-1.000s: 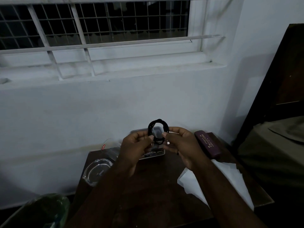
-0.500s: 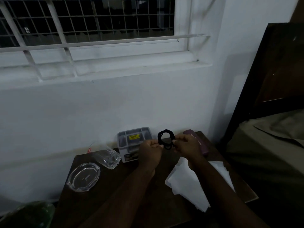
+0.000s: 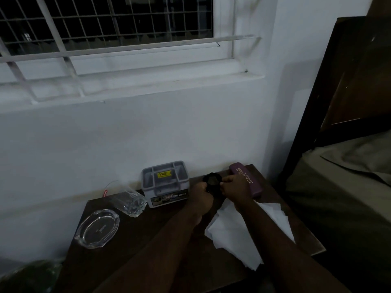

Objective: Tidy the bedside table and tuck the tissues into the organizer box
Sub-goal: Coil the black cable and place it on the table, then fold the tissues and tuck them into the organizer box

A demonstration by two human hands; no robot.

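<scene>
Both hands hold a small coil of black cable (image 3: 212, 181) low over the dark wooden bedside table (image 3: 148, 250). My left hand (image 3: 201, 197) grips its left side and my right hand (image 3: 234, 190) pinches its right side. The grey organizer box (image 3: 164, 182) with a yellow sticker stands at the back against the wall, just left of my hands. White tissues (image 3: 232, 235) lie spread on the table's right part, partly under my right forearm.
A purple spectacle case (image 3: 246, 179) lies at the back right. A clear glass (image 3: 131, 201) lies on its side left of the box, with a glass ashtray (image 3: 97, 229) nearer the front left. A bed (image 3: 338, 197) stands to the right.
Both hands carried the cable coil down and to the right, from in front of the organizer box to just above the table beside the spectacle case. The coil looks tighter.
</scene>
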